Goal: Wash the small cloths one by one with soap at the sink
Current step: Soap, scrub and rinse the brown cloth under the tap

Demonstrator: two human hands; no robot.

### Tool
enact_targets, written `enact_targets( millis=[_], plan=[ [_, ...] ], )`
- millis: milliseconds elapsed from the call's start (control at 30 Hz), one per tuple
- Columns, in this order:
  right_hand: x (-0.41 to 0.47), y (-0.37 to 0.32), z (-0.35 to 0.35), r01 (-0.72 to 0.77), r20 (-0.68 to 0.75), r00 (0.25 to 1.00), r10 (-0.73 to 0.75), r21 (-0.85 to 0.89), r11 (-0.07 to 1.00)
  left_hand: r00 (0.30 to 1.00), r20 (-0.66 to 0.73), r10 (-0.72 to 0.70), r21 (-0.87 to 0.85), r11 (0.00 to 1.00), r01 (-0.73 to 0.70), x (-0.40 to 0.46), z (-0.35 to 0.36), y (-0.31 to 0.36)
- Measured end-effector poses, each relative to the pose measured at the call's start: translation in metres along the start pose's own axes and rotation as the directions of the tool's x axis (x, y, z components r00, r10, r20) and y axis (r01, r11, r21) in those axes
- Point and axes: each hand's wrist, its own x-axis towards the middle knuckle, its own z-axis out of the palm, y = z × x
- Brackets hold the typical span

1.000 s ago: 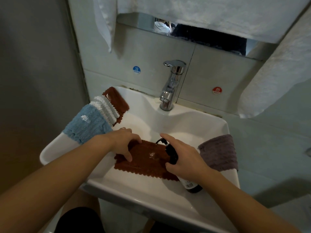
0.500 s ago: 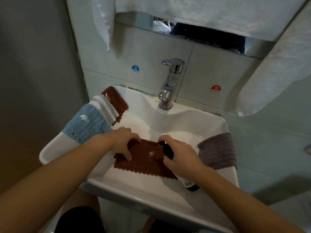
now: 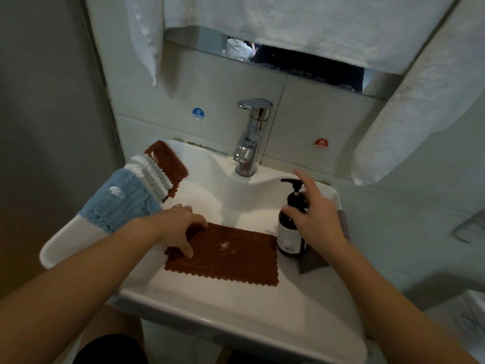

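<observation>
**Brown cloth lying soaped at the front of the sink**

Brown and zigzag-edged, the cloth (image 3: pixel 225 252) we are washing is lying flat across the front of the white sink (image 3: pixel 236 308), with a small white dab of soap (image 3: pixel 225 245) sitting near its middle. Our left hand (image 3: pixel 178 227) is resting on the cloth's left end, fingers bent and pressing the fabric down against the basin, thumb lying on the cloth.

Our right hand (image 3: pixel 316 219) is hovering against the dark soap bottle (image 3: pixel 291 229), which is standing upright on the sink's right side, just beside the cloth's right edge. The fingers are spread and relaxed, the forefinger is pointing up toward the wall, and the thumb is touching the bottle's shoulder; we are not seeing a closed grip around it.

Over the sink's left rim we are seeing a blue cloth (image 3: pixel 118 203), a white cloth (image 3: pixel 152 177) and another brown one (image 3: pixel 168 161) draped in a row. A grey cloth (image 3: pixel 315 261) is showing under and behind the bottle. The chrome tap (image 3: pixel 252 137) is standing at the back, and white towels (image 3: pixel 288 24) are hanging above.
</observation>
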Motion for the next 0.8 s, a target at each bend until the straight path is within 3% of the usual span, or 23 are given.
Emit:
enact_targets(
  millis=[133,300,667,800],
  plan=[
    [0.019,0.005,-0.003,-0.088,-0.065,0.994,0.092,0.064,0.994,1.0,-0.003,0.003,0.005,1.0,-0.003,0.0,0.0,0.001],
    [0.032,0.011,-0.004,-0.197,-0.048,0.977,0.208,0.173,0.965,1.0,-0.012,0.002,-0.005,1.0,-0.002,0.0,0.0,0.0],
    [0.029,0.013,-0.004,-0.269,0.003,0.961,0.276,0.228,0.936,1.0,-0.009,-0.002,-0.006,1.0,0.002,-0.001,0.001,0.001],
    [0.016,0.007,-0.002,-0.292,-0.165,0.931,0.325,0.193,0.937,1.0,-0.005,-0.006,0.0,1.0,0.006,-0.002,-0.001,0.002]
  ],
)
